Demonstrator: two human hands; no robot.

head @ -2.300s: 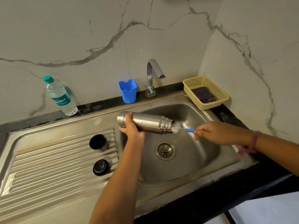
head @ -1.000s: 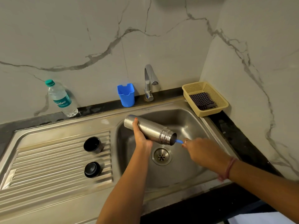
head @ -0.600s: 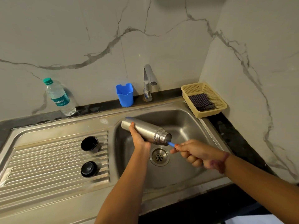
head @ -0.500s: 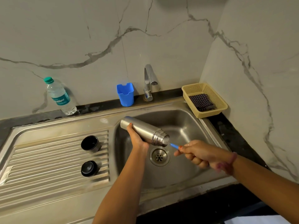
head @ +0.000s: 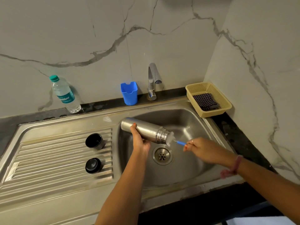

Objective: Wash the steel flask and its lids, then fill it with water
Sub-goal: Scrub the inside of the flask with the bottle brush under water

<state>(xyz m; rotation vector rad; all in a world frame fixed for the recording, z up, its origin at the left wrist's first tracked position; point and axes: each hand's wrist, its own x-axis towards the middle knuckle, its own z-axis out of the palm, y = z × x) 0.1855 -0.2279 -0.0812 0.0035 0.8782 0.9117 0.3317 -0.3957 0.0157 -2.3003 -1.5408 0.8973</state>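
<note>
My left hand point(head: 139, 140) grips the steel flask point(head: 146, 130) around its body, holding it almost level over the sink basin point(head: 191, 169) with the open mouth pointing right. My right hand point(head: 203, 149) pinches the blue handle of a bottle brush point(head: 179, 142). White foamy bristles show at the flask's mouth; the rest of the brush head is hidden inside. Two black lids lie on the ribbed drainboard point(head: 48, 161): a cup-shaped lid point(head: 94, 141) further back and a round stopper point(head: 93, 165) nearer me.
The tap point(head: 153, 80) stands behind the basin with no water running. A blue plastic cup point(head: 129, 93) and a clear water bottle point(head: 65, 95) stand by the wall. A yellow basket point(head: 222, 109) holding a checked cloth sits at the right corner.
My right hand has drawn the brush back to the right, so more of the blue handle and the white bristles show at the flask's mouth. The flask stays in my left hand.
</note>
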